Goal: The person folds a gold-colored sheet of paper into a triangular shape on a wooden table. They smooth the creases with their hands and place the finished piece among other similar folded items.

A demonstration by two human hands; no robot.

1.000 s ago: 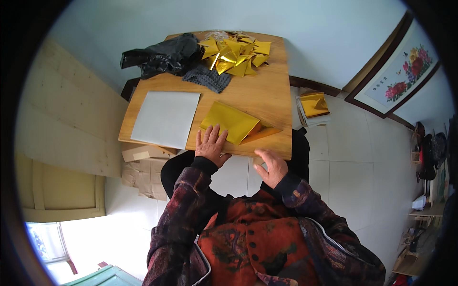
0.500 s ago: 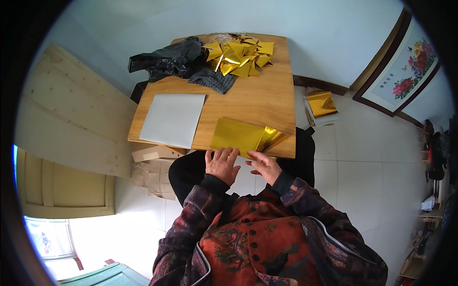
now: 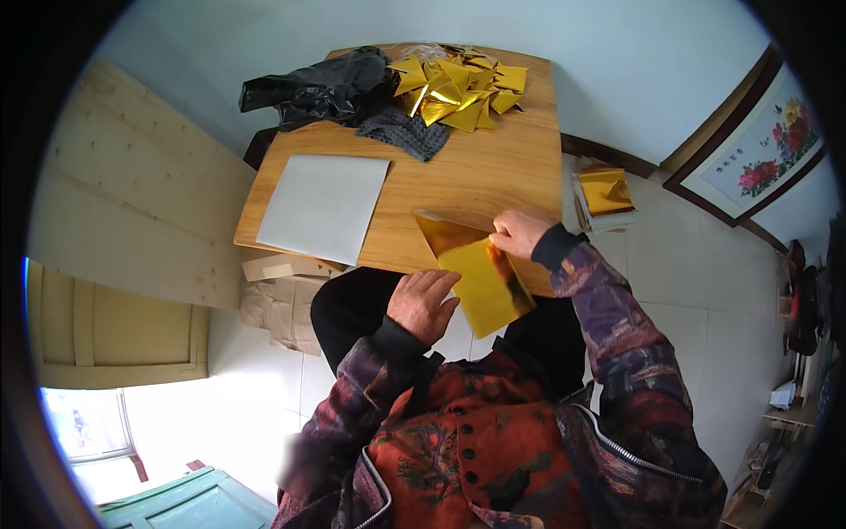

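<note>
A shiny gold paper sheet [image 3: 486, 291] hangs partly over the table's near edge, turned at a slant. My right hand [image 3: 522, 234] is closed at its upper right corner, thumb and fingers pinching the paper. A darker gold flap [image 3: 448, 233] shows behind the sheet, pointing up and left on the tabletop; whether the two are one piece I cannot tell. At the sheet's left edge is my left hand [image 3: 423, 304], fingers stretched out, its tips close to the paper. A flat silver-grey sheet [image 3: 322, 210] lies on the table left of both hands.
Folded gold paper pieces [image 3: 458, 88] are heaped at the wooden table's [image 3: 493, 176] far end. A black plastic bag [image 3: 330, 88] and a dark grey cloth [image 3: 405, 133] lie beside them. Gold sheets [image 3: 605, 191] are stacked on the floor at right; a wooden board [image 3: 132, 185] leans at left.
My right hand has moved up and right, taking the gold sheet's corner. The sheet has turned and now reaches lower over the edge. My left hand has shifted slightly right.
</note>
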